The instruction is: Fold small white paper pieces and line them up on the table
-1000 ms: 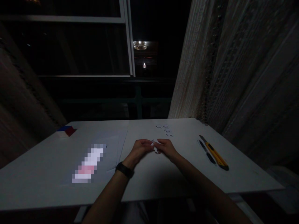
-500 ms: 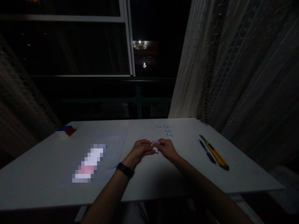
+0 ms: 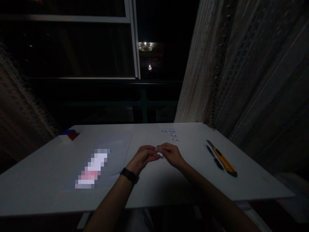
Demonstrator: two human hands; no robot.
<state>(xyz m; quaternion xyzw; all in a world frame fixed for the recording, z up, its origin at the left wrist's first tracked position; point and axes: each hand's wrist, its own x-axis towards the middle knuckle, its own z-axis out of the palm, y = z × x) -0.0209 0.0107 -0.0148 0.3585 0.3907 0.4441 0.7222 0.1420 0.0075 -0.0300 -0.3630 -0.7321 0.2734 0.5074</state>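
Above the middle of the white table (image 3: 193, 180), my left hand (image 3: 145, 155) and my right hand (image 3: 172, 153) meet around a small piece of white paper (image 3: 159, 149). Fingers of both hands pinch it, and they hide most of its shape. A pale corner of it shows below, between the fingertips. Just beyond my hands lie several small folded paper pieces (image 3: 173, 135) in a loose group. A dark watch band (image 3: 129, 175) is around my left wrist.
To the right lie a yellow utility knife (image 3: 225, 162), blade bare, and a black pen (image 3: 214, 158) beside it. Left are paper sheets (image 3: 117, 145) with a bright blurred-out object (image 3: 94, 166) on them. A coloured cube (image 3: 68, 135) sits far left. Curtains (image 3: 193, 80) hang behind.
The fingers of both hands have shifted around the paper piece, turning it so that less of it shows. My right hand has moved slightly left. Everything on the table stays in place.
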